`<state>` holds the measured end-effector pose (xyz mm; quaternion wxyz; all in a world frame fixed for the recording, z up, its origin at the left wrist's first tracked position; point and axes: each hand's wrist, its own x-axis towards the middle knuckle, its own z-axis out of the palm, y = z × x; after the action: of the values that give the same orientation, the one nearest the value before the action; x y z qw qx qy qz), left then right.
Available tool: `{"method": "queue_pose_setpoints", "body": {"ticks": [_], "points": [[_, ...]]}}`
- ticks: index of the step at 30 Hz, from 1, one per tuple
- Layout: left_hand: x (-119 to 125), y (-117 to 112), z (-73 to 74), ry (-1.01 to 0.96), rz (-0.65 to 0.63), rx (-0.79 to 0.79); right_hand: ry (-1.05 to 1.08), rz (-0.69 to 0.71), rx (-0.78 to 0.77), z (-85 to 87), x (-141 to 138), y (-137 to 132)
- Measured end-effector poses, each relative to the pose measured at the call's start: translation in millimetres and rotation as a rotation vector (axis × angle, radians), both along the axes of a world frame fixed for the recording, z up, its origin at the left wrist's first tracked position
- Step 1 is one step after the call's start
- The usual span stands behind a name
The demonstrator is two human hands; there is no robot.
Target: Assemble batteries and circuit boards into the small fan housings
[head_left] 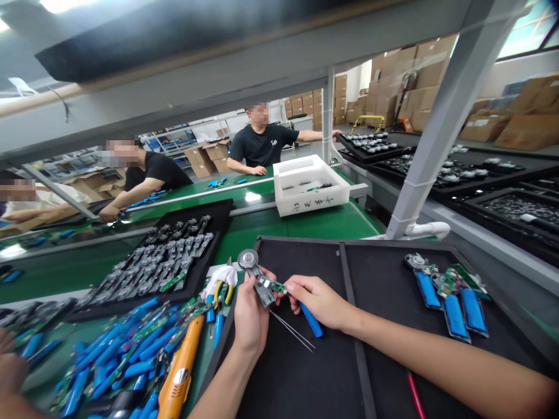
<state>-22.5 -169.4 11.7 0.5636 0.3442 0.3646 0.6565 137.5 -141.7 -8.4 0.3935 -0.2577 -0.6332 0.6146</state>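
My left hand [251, 323] grips a grey metal housing [262, 291] with a round disc [248, 259] at its top end. My right hand [317, 299] holds a blue cylindrical battery [311, 320], and its green circuit board [273, 285] meets the housing between my hands. Two thin bare wires [292, 330] trail below, over a black divided tray [301, 372]. Several finished-looking battery assemblies [449, 297] lie in the tray to the right. Near my left hand are blue-handled pliers [220, 297] on a white cloth [222, 274].
To the left lie a heap of blue batteries [117, 349], an orange hand tool [179, 366] and a black tray of grey parts [152, 262]. A white crate [305, 186] sits on the green conveyor [279, 224]. Co-workers [262, 139] stand beyond it, another person's hand [9, 366] at lower left.
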Motion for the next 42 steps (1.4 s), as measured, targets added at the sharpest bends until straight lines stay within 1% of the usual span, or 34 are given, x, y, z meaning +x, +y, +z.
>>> {"method": "queue_pose_setpoints", "body": {"ticks": [3, 6, 8, 10, 13, 16, 18, 23, 27, 29, 32, 36, 38, 40, 42], "points": [[-1.2, -0.9, -2.2, -0.029, -0.017, 0.027, 0.044, -0.054, 0.002, 0.4, -0.3, 0.9], [0.0, -1.7, -1.1, -0.053, -0.037, -0.008, 0.065, -0.148, 0.023, 1.4, 0.4, 2.3], [2.3, -1.8, 0.7, -0.016, -0.042, -0.017, 0.073, -0.209, 0.026, 1.5, 1.0, 3.4], [4.8, -1.3, 2.2, 0.029, -0.043, 0.009, 0.082, -0.265, 0.033, 1.4, 1.8, 4.3], [6.9, -0.3, 2.6, 0.074, -0.017, 0.041, 0.077, -0.346, 0.060, 2.1, 3.3, 4.7], [6.9, 0.6, 1.2, 0.099, 0.024, 0.040, 0.054, -0.433, 0.095, 3.7, 4.6, 3.9], [6.4, 1.2, 0.0, 0.113, 0.041, 0.029, 0.023, -0.466, 0.131, 4.4, 5.0, 2.9], [4.4, 2.7, -1.3, 0.159, 0.102, 0.018, -0.039, -0.467, 0.216, 3.6, 5.1, 0.7], [3.9, 1.5, -0.8, 0.204, 0.132, 0.021, -0.037, -0.503, 0.223, 2.5, 6.0, 0.9], [3.6, 0.5, -1.1, 0.204, 0.134, 0.009, -0.046, -0.528, 0.236, 3.0, 6.4, 1.1], [2.3, 0.5, -3.0, 0.164, 0.138, -0.035, -0.076, -0.536, 0.300, 5.4, 6.4, 0.0], [0.3, 3.6, -6.0, 0.099, 0.102, -0.099, -0.092, -0.509, 0.350, 8.9, 5.0, -2.6], [0.0, 4.9, -6.3, 0.059, 0.087, -0.095, -0.092, -0.496, 0.351, 8.8, 4.2, -3.1], [0.3, 5.3, -5.2, 0.019, 0.076, -0.069, -0.091, -0.456, 0.324, 6.9, 3.2, -3.0], [0.7, 4.7, -3.1, -0.005, 0.056, -0.049, -0.071, -0.380, 0.256, 3.8, 2.2, -2.5]]}}
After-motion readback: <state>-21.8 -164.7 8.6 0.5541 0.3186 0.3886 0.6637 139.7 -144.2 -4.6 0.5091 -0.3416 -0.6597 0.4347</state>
